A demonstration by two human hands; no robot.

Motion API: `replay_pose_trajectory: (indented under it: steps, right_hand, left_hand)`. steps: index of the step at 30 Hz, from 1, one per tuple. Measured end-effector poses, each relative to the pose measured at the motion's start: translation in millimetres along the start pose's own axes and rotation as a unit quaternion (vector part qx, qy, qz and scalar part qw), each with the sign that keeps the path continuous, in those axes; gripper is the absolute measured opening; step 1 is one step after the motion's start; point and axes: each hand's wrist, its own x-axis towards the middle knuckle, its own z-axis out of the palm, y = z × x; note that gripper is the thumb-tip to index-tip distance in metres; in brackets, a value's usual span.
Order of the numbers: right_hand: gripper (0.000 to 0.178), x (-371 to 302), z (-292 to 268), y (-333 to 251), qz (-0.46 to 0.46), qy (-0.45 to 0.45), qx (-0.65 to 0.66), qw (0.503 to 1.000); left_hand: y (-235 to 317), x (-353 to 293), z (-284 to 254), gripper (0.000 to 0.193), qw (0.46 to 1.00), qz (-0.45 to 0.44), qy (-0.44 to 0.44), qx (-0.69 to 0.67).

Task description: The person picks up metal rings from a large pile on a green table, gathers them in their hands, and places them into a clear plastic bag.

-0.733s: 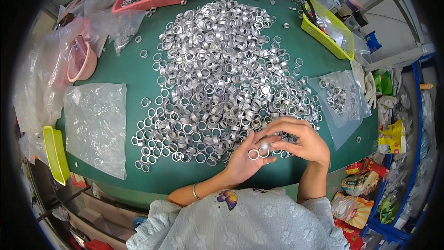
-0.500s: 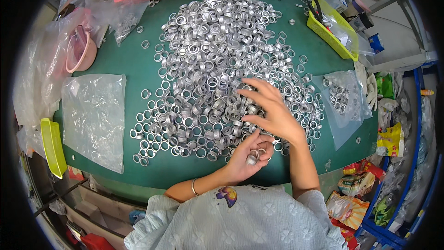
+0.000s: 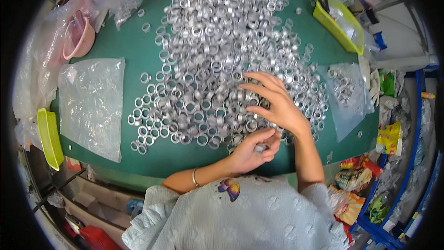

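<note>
Saw short, hollow, silvery rings (image 3: 217, 60) heaped beneath and beyond the spread fingers of the right hand (image 3: 281, 110); saw more, partly hidden, gripped within the curled fingers of the left hand (image 3: 252, 153).

A fisheye camera worn on the head looks steeply down past the wearer's pale shirt (image 3: 236, 217) to the nearby left hand (image 3: 251, 152) and right hand (image 3: 278, 106), taking in the green tabletop (image 3: 137, 51) beyond.

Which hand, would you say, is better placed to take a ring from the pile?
Probably the right hand: it is spread open over the near part of the pile of rings, while the left hand is curled around what looks like a small metal piece.
</note>
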Motion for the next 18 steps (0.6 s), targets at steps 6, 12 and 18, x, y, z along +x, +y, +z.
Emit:
replay_pose_trajectory:
  steps: [6,12,18]
  right_hand:
    - [0.013,-27.3,-14.6,7.0,0.051,-0.039,-0.01,0.998]
    - [0.016,-30.9,-37.2,15.2,0.148,0.113,0.053,0.981]
    - [0.014,-18.4,-25.7,11.1,0.164,0.235,0.008,0.958]
  left_hand:
    - [2.3,-6.3,2.3,0.024,0.999,0.013,0.009,0.033]
    - [1.5,-6.5,2.9,0.025,1.0,0.016,0.004,0.012]
    - [0.8,0.9,-10.0,0.035,0.998,0.064,-0.001,-0.027]
